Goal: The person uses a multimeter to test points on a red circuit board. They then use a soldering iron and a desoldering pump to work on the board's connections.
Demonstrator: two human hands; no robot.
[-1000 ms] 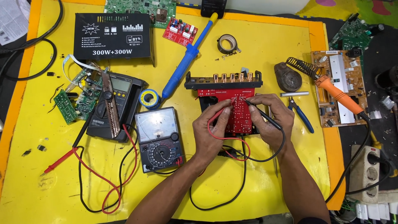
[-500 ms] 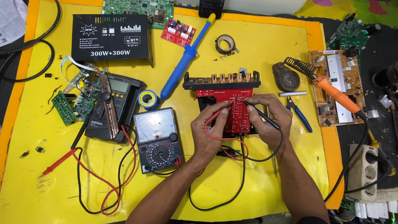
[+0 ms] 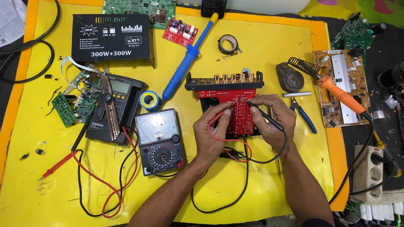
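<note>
A glossy red circuit board (image 3: 235,115) with brass-coloured metal jacks lies on a matt yellow, scuffed worktop (image 3: 261,54). The analogue meter (image 3: 160,141) shows a shiny clear plastic window in a dark plastic case; the pliers (image 3: 301,113) pair blue plastic grips with bare metal.

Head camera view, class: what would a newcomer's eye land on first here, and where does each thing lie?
First, the red circuit board at the centre of the yellow mat, where the left hand holds a red probe and the right hand a black probe against it. Left of the hands lies an analogue meter. At the right edge, an orange soldering iron rests across a brown board.
</note>
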